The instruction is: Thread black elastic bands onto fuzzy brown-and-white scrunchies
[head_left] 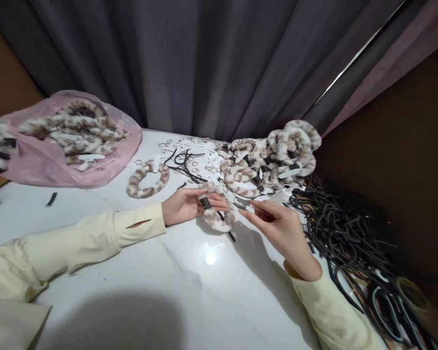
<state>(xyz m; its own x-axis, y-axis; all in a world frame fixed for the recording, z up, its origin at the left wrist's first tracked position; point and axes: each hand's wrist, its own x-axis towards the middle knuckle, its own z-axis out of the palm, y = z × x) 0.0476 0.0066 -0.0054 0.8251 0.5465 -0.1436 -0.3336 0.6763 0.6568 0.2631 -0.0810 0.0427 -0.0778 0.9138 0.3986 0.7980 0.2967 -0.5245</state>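
My left hand (184, 206) is closed on a fluffy white-and-brown ring (224, 224), holding it by its left side just above the table. Black cord (205, 202) is wrapped round that side of the ring, and a loose cord end (232, 236) hangs below it. To the right, my right hand (282, 226) grips small grey snips (243, 204), their blades pointing left at the ring. Much of the snips' handle is hidden by my fingers. Another fluffy ring (148, 180), with a white tag, lies behind my left hand.
At the left, a pink plastic bag (32, 163) holds several fluffy rings. More rings are heaped (295, 146) at the back right. Black cords (343, 228) are piled along the right side. Cut cords (186, 165), metal rings and white tags (204, 148) lie near the curtain (168, 63).
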